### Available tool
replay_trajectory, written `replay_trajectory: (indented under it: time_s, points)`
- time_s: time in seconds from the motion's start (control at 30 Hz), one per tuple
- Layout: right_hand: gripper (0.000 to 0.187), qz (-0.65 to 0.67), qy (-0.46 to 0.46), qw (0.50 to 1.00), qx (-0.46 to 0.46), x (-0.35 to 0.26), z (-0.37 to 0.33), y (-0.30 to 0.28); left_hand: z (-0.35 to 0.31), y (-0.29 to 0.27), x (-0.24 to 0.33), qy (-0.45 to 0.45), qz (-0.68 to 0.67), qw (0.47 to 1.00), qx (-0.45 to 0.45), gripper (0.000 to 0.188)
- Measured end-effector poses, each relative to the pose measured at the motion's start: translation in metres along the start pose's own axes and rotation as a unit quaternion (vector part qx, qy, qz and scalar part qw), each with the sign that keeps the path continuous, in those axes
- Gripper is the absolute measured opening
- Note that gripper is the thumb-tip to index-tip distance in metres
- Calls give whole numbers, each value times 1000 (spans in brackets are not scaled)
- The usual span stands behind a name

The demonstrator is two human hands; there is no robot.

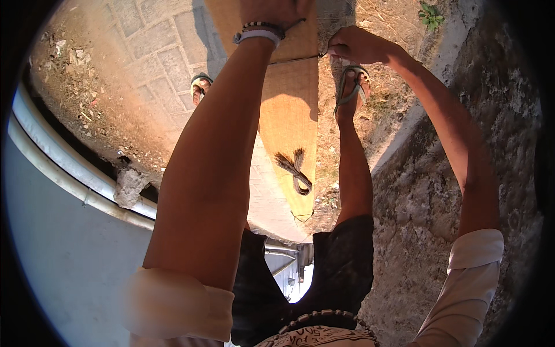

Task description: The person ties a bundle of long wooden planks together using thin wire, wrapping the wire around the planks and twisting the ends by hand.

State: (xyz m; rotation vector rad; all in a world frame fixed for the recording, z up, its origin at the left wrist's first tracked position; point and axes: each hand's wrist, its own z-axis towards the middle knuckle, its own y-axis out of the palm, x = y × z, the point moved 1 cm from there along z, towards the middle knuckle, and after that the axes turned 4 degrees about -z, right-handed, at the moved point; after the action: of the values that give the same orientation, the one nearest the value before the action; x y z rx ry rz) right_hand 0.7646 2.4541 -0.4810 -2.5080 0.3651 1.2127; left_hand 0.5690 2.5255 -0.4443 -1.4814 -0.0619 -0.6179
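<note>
Between my feet lies a long yellow-tan piece [283,124], a roll or a board; I cannot tell which. A thin dark cord [295,60] crosses it, and another is tied near its narrow near end. My right hand [359,45] is closed at the piece's right edge, fingertips pinching the end of the crossing cord. My left hand [272,10] is over the far part of the piece, cut off by the upper edge, so its fingers are mostly hidden. On the piece rests a looped bundle of dark cords [296,172].
Brick paving [167,63] lies to the left, with dirt and rubble [81,92] beyond it. A rough stone wall [428,191] stands close on the right. At lower left are a pale pipe [58,147] and a grey-blue surface [69,243]. My sandalled feet straddle the piece.
</note>
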Motion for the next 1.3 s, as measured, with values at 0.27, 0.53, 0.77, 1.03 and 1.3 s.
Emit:
replay_trajectory:
  time_s: [0.27,0.53,0.77,1.03,1.3]
  points:
    - [22,417,312,847,104,-63,-4,2,0,-3,-5,-9,3,1000,-9,58]
    - [24,-86,85,976,183,-72,-25,66,1,-4,-4,-4,2,1000,-6,58]
    - [15,-24,-12,996,88,-18,-19,42,3,-2,-1,-10,10,1000,-19,57]
    - [21,-231,9,947,-222,-33,53,-19,3,-2,-8,-2,-1,1000,-11,58]
    - [25,364,375,852,37,-55,21,-1,-1,-1,-8,-3,10,1000,0,58]
